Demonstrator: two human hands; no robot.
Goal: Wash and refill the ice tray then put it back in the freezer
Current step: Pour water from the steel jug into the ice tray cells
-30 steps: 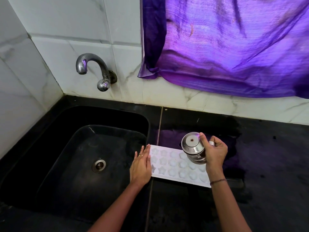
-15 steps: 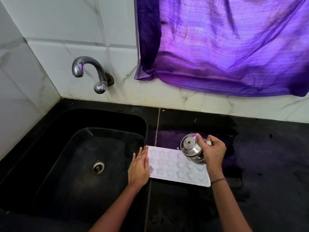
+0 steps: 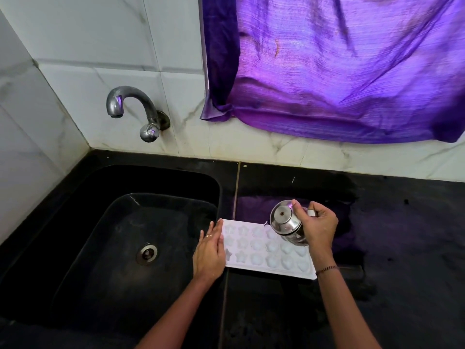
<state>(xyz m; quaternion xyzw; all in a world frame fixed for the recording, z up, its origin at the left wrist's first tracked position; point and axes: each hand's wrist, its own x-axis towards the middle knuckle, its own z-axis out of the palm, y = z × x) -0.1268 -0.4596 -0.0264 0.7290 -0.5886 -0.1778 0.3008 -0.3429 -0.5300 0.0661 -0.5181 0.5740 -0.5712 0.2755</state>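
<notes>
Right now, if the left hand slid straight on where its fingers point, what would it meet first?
Probably nothing close: the left hand points past the ice tray, over bare black counter, so the tiled wall comes first. Depth is unclear.

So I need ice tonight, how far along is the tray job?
Washing looks over: the ice tray lies on the counter beside the sink, and no water runs from the tap. Refilling is in hand: the left hand steadies the tray's end while the right hand tips a steel cup over it. Which cells hold water I cannot tell. Left: finishing the fill and the freezer, not in view.
</notes>
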